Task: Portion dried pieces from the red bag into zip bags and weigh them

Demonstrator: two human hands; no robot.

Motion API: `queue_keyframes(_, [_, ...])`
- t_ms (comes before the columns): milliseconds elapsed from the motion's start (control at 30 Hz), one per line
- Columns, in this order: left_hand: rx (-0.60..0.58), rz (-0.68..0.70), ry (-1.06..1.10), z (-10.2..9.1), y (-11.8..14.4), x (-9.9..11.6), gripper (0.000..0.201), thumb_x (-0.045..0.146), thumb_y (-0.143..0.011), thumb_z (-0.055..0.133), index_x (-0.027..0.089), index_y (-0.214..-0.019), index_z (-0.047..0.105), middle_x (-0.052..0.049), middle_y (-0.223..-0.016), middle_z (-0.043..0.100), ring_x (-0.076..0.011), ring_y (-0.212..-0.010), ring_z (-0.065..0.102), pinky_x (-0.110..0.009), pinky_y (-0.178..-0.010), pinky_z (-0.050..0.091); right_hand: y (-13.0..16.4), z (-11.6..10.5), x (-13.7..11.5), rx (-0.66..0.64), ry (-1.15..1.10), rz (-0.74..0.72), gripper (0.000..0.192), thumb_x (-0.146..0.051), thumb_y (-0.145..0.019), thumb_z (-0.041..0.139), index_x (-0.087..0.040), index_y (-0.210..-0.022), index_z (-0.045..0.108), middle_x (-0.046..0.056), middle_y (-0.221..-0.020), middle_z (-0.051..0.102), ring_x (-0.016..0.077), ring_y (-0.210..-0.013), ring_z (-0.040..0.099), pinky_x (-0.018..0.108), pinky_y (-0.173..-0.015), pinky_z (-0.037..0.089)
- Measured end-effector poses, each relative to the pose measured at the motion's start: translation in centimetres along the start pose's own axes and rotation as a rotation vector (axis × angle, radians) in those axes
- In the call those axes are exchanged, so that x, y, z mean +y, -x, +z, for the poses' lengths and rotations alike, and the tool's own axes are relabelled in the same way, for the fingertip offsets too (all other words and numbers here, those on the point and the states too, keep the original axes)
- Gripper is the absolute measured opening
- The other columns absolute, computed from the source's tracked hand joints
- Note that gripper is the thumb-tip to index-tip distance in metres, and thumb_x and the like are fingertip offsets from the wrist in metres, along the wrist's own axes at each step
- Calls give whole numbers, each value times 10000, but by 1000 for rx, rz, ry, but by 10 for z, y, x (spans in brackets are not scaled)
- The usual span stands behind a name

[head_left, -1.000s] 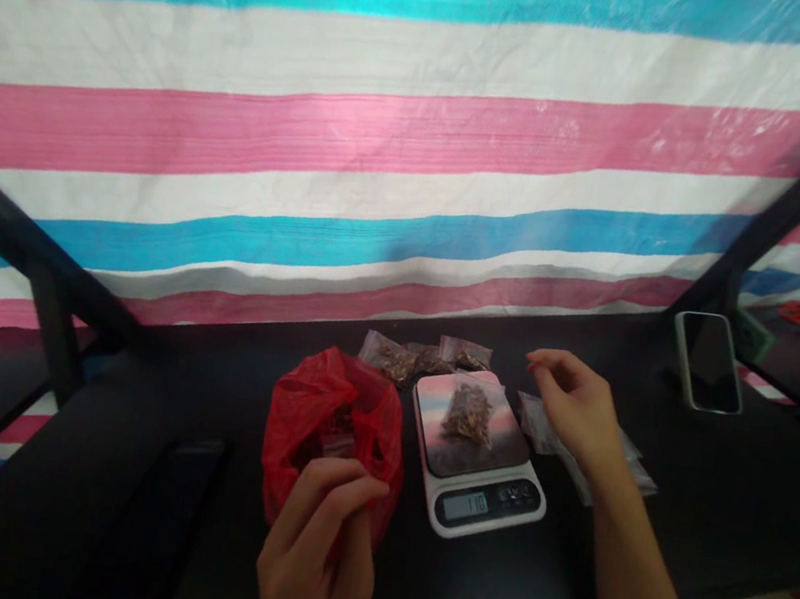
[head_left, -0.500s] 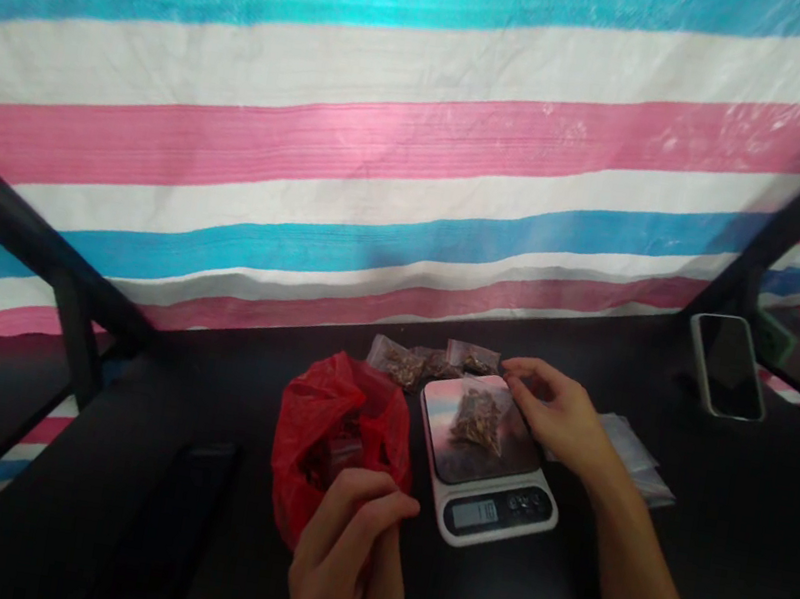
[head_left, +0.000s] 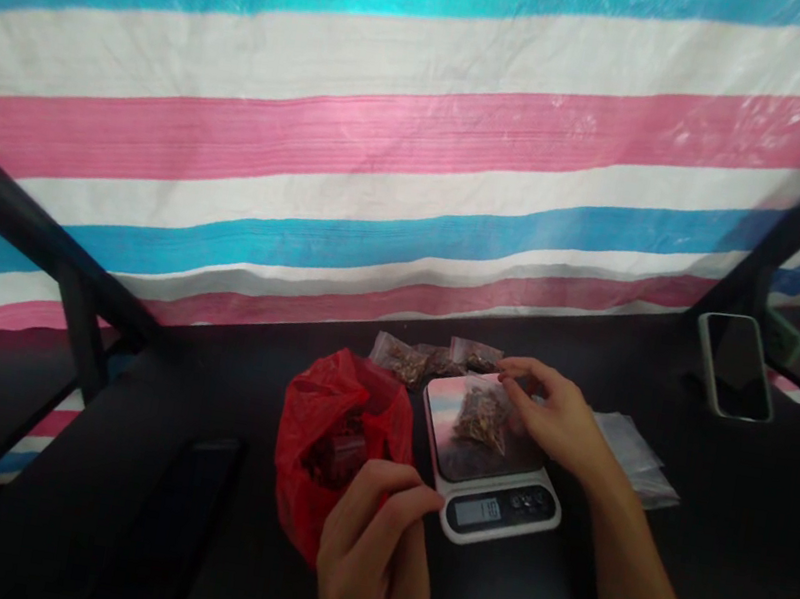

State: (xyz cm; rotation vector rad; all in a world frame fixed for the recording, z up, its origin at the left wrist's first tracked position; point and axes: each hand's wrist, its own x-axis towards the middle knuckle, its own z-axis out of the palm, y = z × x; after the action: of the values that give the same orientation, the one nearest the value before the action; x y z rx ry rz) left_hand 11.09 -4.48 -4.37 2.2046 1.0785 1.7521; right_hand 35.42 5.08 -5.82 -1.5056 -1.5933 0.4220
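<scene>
A small white digital scale (head_left: pixel 496 502) stands on the black table (head_left: pixel 716 512). On its shiny platform lies a clear little bag of brown dried bits (head_left: pixel 484 417). My right hand (head_left: pixel 555 415) rests on the far right corner of the platform, fingertips pinching the top edge of that bag. My left hand (head_left: pixel 369 563) hovers in front of a red plastic bag (head_left: pixel 333 436), thumb and fingers pressed together; whether it holds a few bits is hidden.
Several filled clear bags (head_left: pixel 428 357) lie behind the scale. A stack of flat clear bags (head_left: pixel 637 459) lies right of it. A phone (head_left: pixel 735 365) leans at the far right. A striped tarp (head_left: pixel 395 137) hangs behind, with black frame bars at both sides.
My right hand moved left from the stack of flat bags onto the scale platform and took the bag's top edge. My left hand shifted slightly right, towards the scale.
</scene>
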Motion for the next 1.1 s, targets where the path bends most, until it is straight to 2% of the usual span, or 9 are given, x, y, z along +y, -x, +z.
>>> queue_keyframes(200, [-35, -18, 3, 2, 2, -2, 306, -66, -948, 545, 201, -960, 694, -7, -871, 666, -102, -759, 684, -187, -698, 564, 1, -1, -3, -31, -12, 26, 288, -373, -891, 629, -234, -1086, 790, 70, -1009, 824, 260, -876, 694, 415, -866, 530])
queue_keyframes(367, [67, -61, -35, 7, 4, -5, 300, -33, -955, 549, 212, -1027, 705, -37, -1034, 666, -130, -930, 705, -224, -844, 583, 3, -1, -31, -7, -134, -5, 206, -363, -906, 623, -235, -995, 757, 69, -990, 800, 254, -902, 699, 390, -854, 528])
queue_keyframes(500, [187, -328, 11, 14, 3, -8, 264, 140, -993, 638, 250, -1227, 688, -84, -1291, 683, -212, -1206, 678, -339, -1015, 575, 11, -3, -75, -25, -206, -105, 112, -286, -911, 626, -246, -933, 728, 37, -918, 756, 215, -834, 668, 335, -792, 520])
queue_keyframes(600, [36, -546, 223, 17, 0, -12, 419, 236, -992, 689, 271, -1407, 642, -101, -1430, 688, -248, -1292, 678, -402, -1088, 558, 17, -2, -102, -64, -241, -173, 92, -249, -907, 634, -254, -887, 724, 23, -874, 735, 199, -791, 637, 307, -742, 507])
queue_keyframes(667, [-30, -627, 342, 17, -2, -14, 321, 271, -1002, 685, 253, -1320, 721, -91, -1371, 739, -250, -1277, 695, -404, -1114, 541, 21, 2, -113, -93, -251, -205, 95, -240, -911, 642, -259, -891, 733, 14, -833, 720, 193, -752, 619, 301, -718, 503])
queue_keyframes(767, [69, -735, 456, 16, -6, -16, 187, 349, -996, 709, 210, -1074, 805, -89, -1205, 794, -241, -1146, 738, -365, -1039, 569, 26, 11, -122, -110, -226, -256, 122, -226, -944, 647, -280, -938, 757, -3, -828, 717, 187, -748, 627, 311, -762, 516])
queue_keyframes(867, [198, -867, 615, 13, -11, -16, 276, 456, -913, 816, 184, -954, 790, -75, -1023, 805, -209, -936, 758, -309, -864, 608, 29, 18, -127, -135, -197, -327, 145, -214, -973, 658, -306, -997, 768, -5, -908, 741, 194, -836, 668, 321, -820, 526])
queue_keyframes(933, [249, -898, 718, 10, -14, -15, 342, 503, -852, 870, 179, -876, 764, -56, -934, 802, -186, -850, 752, -277, -786, 608, 30, 22, -130, -159, -190, -361, 148, -215, -986, 667, -314, -1032, 768, 7, -970, 754, 209, -913, 687, 330, -846, 533])
queue_keyframes(1100, [243, -905, 820, -2, -16, -14, 374, 485, -787, 932, 178, -806, 719, -37, -898, 807, -170, -830, 765, -260, -763, 620, 30, 30, -133, -180, -170, -375, 188, -178, -981, 660, -313, -1060, 765, 23, -984, 752, 230, -957, 687, 356, -881, 548])
